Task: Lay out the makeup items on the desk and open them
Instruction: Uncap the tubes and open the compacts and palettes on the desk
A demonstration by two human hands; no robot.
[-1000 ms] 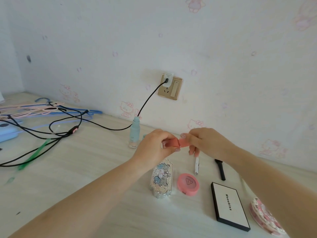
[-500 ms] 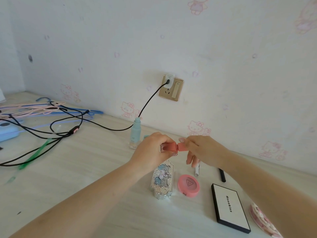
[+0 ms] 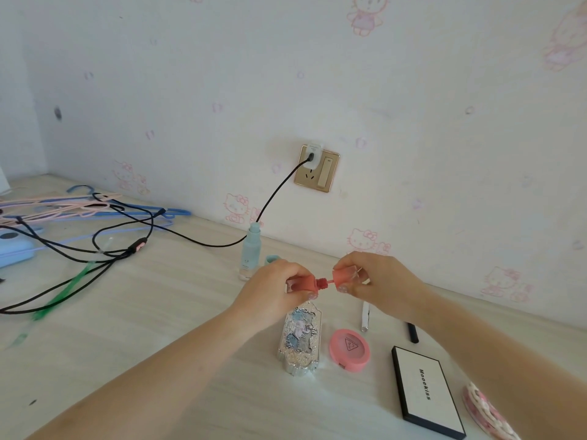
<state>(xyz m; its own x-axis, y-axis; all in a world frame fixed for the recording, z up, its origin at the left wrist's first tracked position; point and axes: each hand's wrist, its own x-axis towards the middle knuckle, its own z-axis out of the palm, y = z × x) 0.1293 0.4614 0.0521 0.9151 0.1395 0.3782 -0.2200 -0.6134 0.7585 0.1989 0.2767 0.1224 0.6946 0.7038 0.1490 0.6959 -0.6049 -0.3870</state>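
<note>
Ok so I've got both hands up over the pale wood-grain desk (image 3: pixel 165 328), working on a small coral-pink lip gloss tube (image 3: pixel 300 283). My left hand (image 3: pixel 276 293) has fingers and thumb curled round the tube body, and my right hand (image 3: pixel 378 281) is pinching the pink-and-clear cap (image 3: pixel 344 276) between thumb and fingertips. The cap is off the threaded neck, with a thin wand stem showing in the gap between the two pieces. All of this is in the air, just above the stuff already laid out.

Under my hands sits an ornate silver embossed compact (image 3: pixel 300 338), shut, and right of it a round pink blush compact (image 3: pixel 349 350), also shut. Further right is a black-edged white rectangular palette (image 3: pixel 427 390), lid down. A slim silver-white tube (image 3: pixel 365 316) and a black pencil (image 3: pixel 412 332) lie behind those. A pale mint bottle (image 3: pixel 251 250) stands upright near the wall, its cap (image 3: pixel 271 259) beside it. Black cables (image 3: pixel 104 249) are tangled off to the left.
</note>
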